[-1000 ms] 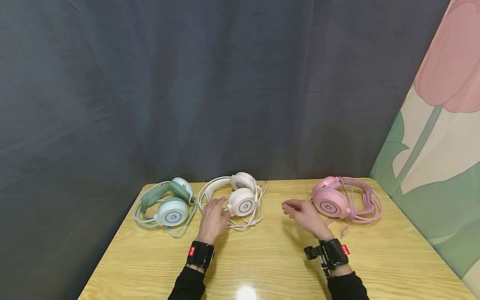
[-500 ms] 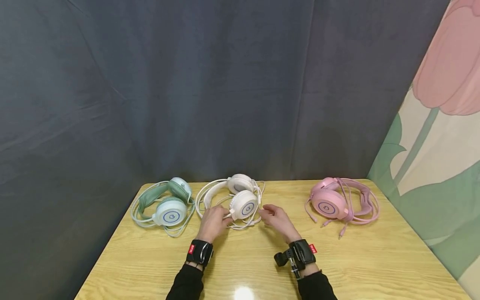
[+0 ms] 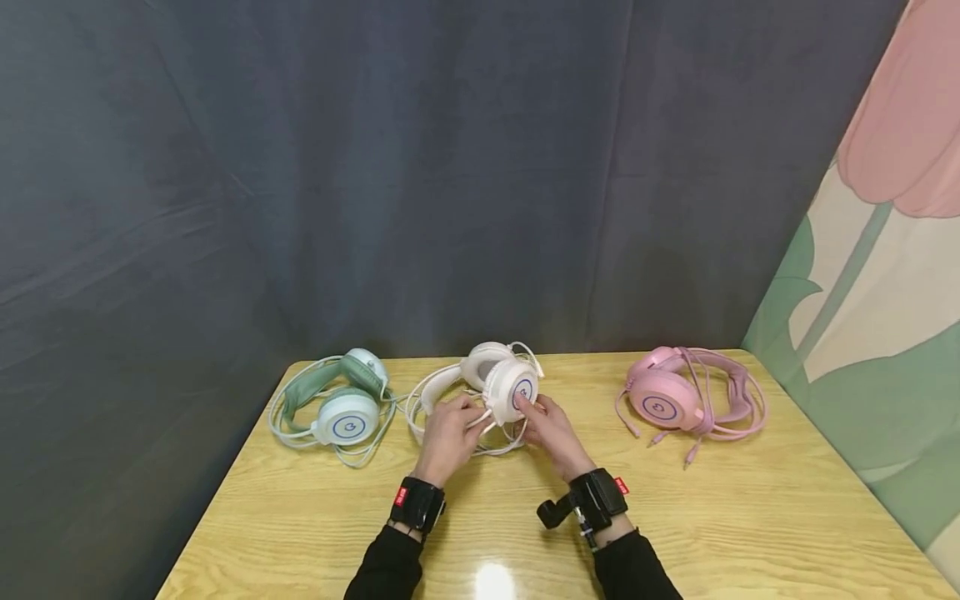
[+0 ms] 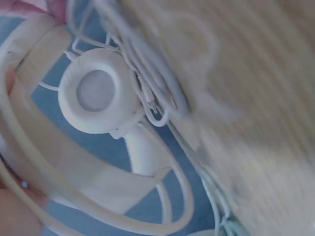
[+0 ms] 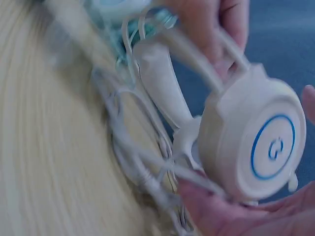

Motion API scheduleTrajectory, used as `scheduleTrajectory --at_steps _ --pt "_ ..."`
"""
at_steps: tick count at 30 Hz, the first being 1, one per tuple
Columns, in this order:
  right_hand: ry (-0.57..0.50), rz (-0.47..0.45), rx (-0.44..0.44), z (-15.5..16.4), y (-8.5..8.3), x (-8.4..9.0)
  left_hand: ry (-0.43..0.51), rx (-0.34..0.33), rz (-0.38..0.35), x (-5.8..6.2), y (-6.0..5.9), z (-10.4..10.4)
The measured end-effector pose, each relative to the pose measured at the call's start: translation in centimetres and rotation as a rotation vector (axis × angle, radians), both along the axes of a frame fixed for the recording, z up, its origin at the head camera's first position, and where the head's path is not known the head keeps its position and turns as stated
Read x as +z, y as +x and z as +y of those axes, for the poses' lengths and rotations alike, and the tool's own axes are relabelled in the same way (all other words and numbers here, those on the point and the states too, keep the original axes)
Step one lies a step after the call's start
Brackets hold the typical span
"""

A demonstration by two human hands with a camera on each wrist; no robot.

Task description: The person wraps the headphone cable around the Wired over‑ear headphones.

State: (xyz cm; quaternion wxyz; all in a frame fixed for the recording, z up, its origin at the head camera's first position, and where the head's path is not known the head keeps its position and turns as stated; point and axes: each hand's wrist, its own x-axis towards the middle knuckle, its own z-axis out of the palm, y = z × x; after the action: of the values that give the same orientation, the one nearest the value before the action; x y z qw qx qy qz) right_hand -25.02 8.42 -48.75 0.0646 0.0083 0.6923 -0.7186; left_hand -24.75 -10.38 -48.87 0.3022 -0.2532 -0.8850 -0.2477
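Observation:
White headphones (image 3: 499,388) are held at the near ear cup between both hands. My left hand (image 3: 447,440) grips the headband where it meets that cup; the right wrist view shows its fingers around the headband wires. My right hand (image 3: 555,435) holds the same ear cup (image 5: 273,147), its thumb on the round blue logo in the head view. The far ear cup (image 4: 98,96) shows its grey inner pad in the left wrist view. A loose white cable (image 5: 133,152) trails beneath the headphones, close over the table.
Green-and-white headphones (image 3: 348,417) lie to the left, their cable near the white one. Pink headphones (image 3: 663,400) with a wound cable lie to the right. The wooden table (image 3: 300,533) ends at a dark curtain (image 3: 450,167) behind.
My right hand has come left from beside the pink headphones and taken hold of the white ear cup. The white headphones have tilted and shifted slightly up and right.

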Motion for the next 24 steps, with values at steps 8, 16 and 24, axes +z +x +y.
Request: scheduleTrajectory --at_steps 8,16,24 --pt "-0.305 -0.108 -0.070 0.3 0.0 0.6 -0.212 -0.100 0.213 0.3 0.8 1.3" --pt "-0.258 0.113 -0.226 0.2 0.6 2.0 -0.161 -0.038 0.130 1.3 0.5 0.3" --pt "-0.178 0.381 -0.178 0.5 1.3 2.6 0.309 0.206 -0.007 2.2 -0.5 -1.9"
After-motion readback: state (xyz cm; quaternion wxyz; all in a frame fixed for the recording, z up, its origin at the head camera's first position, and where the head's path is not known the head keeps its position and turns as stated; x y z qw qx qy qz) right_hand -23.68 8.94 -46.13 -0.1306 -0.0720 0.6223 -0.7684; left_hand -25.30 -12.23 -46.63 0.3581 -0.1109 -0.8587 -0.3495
